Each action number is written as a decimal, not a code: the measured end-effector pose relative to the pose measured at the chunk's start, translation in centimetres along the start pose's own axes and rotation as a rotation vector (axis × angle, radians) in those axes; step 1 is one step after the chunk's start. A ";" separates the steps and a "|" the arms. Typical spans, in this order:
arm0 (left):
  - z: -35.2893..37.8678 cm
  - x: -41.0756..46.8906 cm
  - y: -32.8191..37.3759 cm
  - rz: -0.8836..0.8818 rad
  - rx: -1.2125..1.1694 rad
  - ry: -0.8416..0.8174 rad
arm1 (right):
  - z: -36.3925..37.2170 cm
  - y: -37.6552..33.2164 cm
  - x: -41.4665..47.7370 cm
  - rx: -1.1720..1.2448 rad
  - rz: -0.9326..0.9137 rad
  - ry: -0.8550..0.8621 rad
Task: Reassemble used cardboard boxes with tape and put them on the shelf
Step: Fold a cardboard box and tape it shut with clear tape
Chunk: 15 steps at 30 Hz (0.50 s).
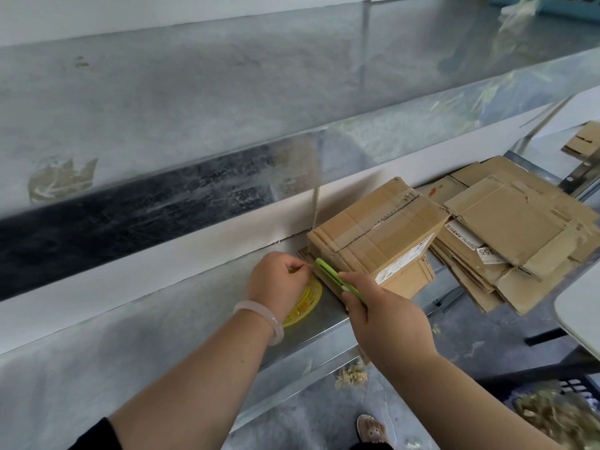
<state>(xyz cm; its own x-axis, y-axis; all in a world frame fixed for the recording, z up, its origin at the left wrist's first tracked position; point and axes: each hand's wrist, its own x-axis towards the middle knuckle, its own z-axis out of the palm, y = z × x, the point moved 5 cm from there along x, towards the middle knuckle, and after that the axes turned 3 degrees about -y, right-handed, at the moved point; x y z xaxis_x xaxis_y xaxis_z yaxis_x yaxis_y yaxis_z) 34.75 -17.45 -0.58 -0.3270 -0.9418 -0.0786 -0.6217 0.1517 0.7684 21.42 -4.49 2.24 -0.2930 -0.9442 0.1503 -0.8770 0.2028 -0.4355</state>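
Left hand [279, 280]: tape roll [306, 302] is held on the shelf [201, 297], its end pinched taut for cutting.
Right hand [389, 323]: green cutter [328, 274] is gripped beside the taped box [380, 235].

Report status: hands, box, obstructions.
Left hand on tape roll, pinching tape end. Right hand gripping green cutter at box corner. Box on shelf, top seam taped. Flat boxes close beside it.
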 end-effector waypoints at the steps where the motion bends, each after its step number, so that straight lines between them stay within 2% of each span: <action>1: 0.0 -0.1 0.0 0.001 -0.002 0.000 | 0.0 0.2 -0.2 0.019 0.028 -0.028; 5: 0.0 -0.2 -0.2 -0.002 -0.042 -0.013 | -0.3 0.2 -0.4 0.081 0.064 -0.084; 15: -0.4 -0.8 -0.8 -0.029 -0.074 -0.034 | 0.0 -0.6 -0.8 0.007 0.010 -0.091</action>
<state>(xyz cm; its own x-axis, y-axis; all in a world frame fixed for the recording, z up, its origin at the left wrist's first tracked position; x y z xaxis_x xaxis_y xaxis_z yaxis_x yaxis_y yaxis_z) 35.79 -16.97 -0.82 -0.3346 -0.9345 -0.1219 -0.5772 0.1009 0.8104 22.15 -3.83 2.41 -0.2656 -0.9619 0.0649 -0.8715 0.2107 -0.4429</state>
